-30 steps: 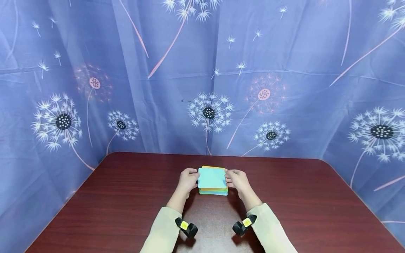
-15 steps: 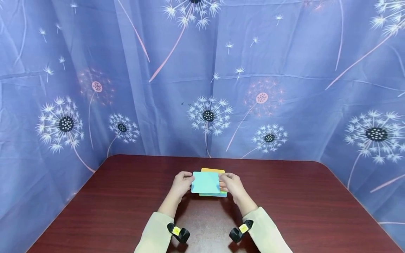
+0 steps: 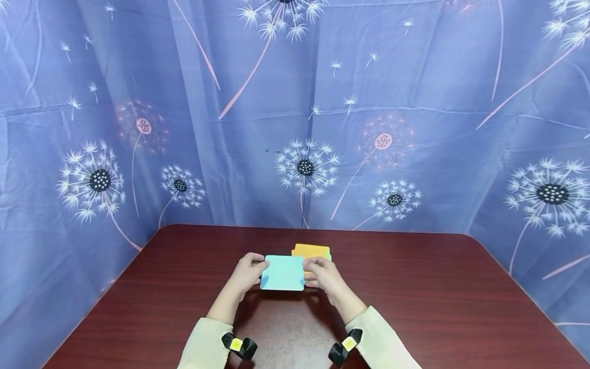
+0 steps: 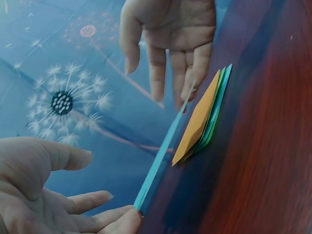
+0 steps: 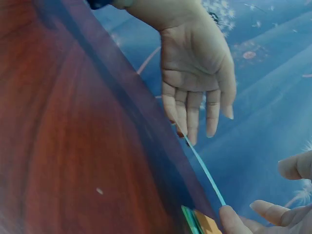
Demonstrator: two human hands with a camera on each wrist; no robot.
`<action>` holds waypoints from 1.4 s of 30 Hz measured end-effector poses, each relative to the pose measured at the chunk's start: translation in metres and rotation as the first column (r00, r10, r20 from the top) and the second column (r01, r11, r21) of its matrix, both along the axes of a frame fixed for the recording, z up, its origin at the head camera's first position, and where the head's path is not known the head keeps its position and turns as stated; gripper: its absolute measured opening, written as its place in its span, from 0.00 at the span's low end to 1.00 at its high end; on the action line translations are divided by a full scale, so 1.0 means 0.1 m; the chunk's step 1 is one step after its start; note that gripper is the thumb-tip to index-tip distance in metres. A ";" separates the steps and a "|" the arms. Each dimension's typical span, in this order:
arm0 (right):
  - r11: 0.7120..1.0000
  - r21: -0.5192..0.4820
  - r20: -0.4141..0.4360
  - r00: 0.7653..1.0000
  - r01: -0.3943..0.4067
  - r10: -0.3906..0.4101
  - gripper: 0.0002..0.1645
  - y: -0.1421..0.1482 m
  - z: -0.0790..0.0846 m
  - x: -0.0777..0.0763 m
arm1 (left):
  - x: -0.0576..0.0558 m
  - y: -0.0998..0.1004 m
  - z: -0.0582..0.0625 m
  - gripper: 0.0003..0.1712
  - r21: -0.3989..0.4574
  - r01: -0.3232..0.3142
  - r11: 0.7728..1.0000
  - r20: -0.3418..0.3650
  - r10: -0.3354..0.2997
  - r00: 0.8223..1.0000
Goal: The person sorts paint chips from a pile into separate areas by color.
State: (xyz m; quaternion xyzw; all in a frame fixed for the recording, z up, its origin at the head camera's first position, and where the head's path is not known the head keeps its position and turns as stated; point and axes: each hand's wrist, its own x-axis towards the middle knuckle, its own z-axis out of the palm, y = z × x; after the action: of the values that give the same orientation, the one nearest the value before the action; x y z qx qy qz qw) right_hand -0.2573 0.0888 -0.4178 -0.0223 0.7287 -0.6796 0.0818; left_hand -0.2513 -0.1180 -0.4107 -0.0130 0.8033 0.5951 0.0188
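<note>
A light-blue card [image 3: 282, 273] with rounded corners is held up over the table by both hands, one at each side edge. My left hand [image 3: 244, 274] pinches its left edge, thumb near the upper corner. At the opposite edge, my right hand [image 3: 324, 278] pinches it the same way. In the left wrist view the card [image 4: 163, 151] appears edge-on as a thin strip between the two hands. Just behind and to the right lies a small stack of cards [image 3: 311, 250], orange on top with green and blue layers [image 4: 214, 117] below. The lifted card and right hand partly hide this stack.
A dark red-brown wooden table [image 3: 415, 297] spreads out around the hands. Behind it and along the sides hangs a blue curtain [image 3: 239, 169] with a dandelion print. Black wrist cameras [image 3: 239, 346] sit on the cream sleeves [image 3: 207, 343].
Both hands have lifted the light-blue card off the stack and carried it left and toward me. More of the orange card beneath now shows.
</note>
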 end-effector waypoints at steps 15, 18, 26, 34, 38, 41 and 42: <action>0.975 -0.108 0.027 0.980 -0.194 0.198 0.29 -0.27 -0.06 0.10 | 0.09 -0.42 -0.04 0.24 -0.073 -0.009 0.997 0.097 0.016 0.995; 0.970 -0.101 0.027 0.974 -0.221 0.225 0.30 -0.32 -0.09 0.10 | 0.10 -0.46 -0.04 0.25 -0.079 -0.013 0.997 0.101 0.021 0.995; 0.968 -0.081 0.050 0.969 -0.237 0.241 0.29 -0.42 -0.18 0.11 | 0.11 -0.58 -0.04 0.27 -0.150 0.031 0.988 0.159 -0.006 0.987; 0.967 -0.031 0.038 0.966 -0.254 0.255 0.28 -0.49 -0.19 0.12 | 0.08 -0.65 -0.03 0.27 -0.171 0.022 0.985 0.176 0.008 0.984; 0.959 0.021 0.023 0.960 -0.281 0.281 0.30 -0.50 -0.17 0.12 | 0.07 -0.67 -0.05 0.27 -0.171 0.010 0.985 0.177 0.021 0.984; 0.955 0.035 0.026 0.955 -0.296 0.295 0.31 -0.50 -0.16 0.13 | 0.05 -0.68 -0.07 0.27 -0.165 0.003 0.986 0.173 0.026 0.985; 0.954 0.031 0.028 0.954 -0.298 0.297 0.31 -0.50 -0.16 0.13 | 0.05 -0.69 -0.07 0.27 -0.161 0.004 0.987 0.171 0.024 0.985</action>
State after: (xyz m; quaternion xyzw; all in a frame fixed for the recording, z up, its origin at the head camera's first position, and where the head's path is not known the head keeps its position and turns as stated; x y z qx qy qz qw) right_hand -0.2447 0.0388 -0.4333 -0.1223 0.7278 -0.6469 0.1920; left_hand -0.2462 -0.1867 -0.4180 -0.0700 0.8441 0.5249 0.0840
